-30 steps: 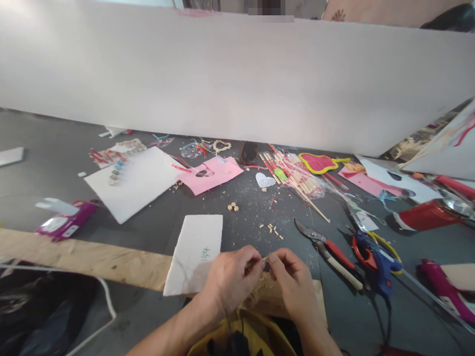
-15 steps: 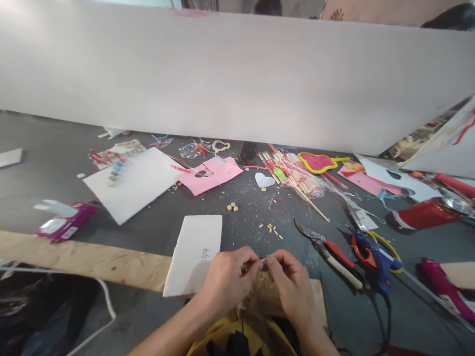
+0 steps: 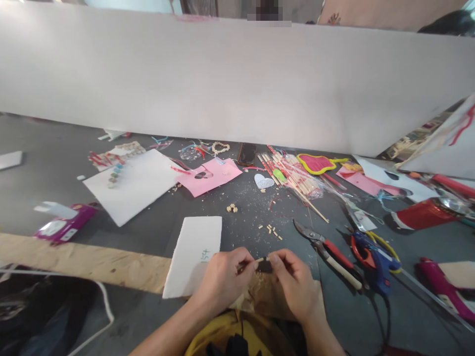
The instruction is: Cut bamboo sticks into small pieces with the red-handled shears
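Note:
My left hand (image 3: pixel 228 274) is closed in a pinch around a thin pale wooden stick (image 3: pixel 260 260), whose tip pokes out between thumb and finger. Facing it, my right hand (image 3: pixel 293 277) pinches a small pale piece at its fingertips, mostly hidden by them. A narrow gap separates the two. Beyond the hands lie several short cut stick pieces (image 3: pixel 273 231) and a little flower-like cluster of such pieces (image 3: pixel 232 208). Beside my left hand is a white card (image 3: pixel 196 247) with handwritten marks. Pruning shears (image 3: pixel 330 254) with red and white handles rest right of my right hand.
A blue glue gun (image 3: pixel 378 262) and a red can (image 3: pixel 426 213) are at the right. Patterned chopsticks (image 3: pixel 297 173), pink paper (image 3: pixel 211 177), a phone (image 3: pixel 247 153) and white paper (image 3: pixel 129 185) lie farther back. Behind them stands a white partition (image 3: pixel 237 79).
My hands have drawn slightly apart, so a gap now shows between the stick in my left fingers and the piece in my right. The objects on the table look unmoved.

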Demonstrator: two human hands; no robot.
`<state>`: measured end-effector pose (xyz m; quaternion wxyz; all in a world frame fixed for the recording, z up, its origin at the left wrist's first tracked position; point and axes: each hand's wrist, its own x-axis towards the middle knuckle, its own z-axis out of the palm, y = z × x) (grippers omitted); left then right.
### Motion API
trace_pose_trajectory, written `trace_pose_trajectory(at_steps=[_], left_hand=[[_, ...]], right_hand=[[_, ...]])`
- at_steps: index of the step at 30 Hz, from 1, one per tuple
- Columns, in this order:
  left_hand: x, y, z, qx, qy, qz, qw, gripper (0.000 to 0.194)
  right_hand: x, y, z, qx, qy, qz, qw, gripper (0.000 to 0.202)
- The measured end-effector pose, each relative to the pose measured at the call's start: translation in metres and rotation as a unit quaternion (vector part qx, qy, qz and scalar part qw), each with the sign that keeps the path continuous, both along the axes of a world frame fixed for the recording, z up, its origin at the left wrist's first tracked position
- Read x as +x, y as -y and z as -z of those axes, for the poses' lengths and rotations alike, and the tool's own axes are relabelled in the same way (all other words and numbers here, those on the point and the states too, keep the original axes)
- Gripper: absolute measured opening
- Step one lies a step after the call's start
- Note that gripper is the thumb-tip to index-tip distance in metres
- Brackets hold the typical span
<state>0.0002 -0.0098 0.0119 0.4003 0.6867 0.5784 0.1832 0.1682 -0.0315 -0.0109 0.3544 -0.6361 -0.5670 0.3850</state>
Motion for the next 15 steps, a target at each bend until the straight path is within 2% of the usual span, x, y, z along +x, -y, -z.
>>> trace_pose_trajectory(at_steps=[3,7,11,15], left_hand=[[-0.001,-0.003,-0.002,-0.024,0.003,-0.014,1.000,0.022],[-0.001,-0.006,-0.002,-0.037,0.000,-0.029,0.999,0.023],[-0.002,-0.004,0.002,-0.041,0.012,-0.023,0.999,0.023],[-0.006,-0.003,0.008,-0.028,0.014,-0.017,0.999,0.025]], right_hand=[[0.017,-0.007,0.002,0.046,0.106,0.014,0.993,0.025],[0.032,-0.018,0.009,0.083,0.207,-0.001,0.975,0.021],[0.034,-0.023,0.013,0.108,0.280,0.000,0.954,0.020],[0.046,-0.016,0.006,0.134,0.333,0.016,0.933,0.025]])
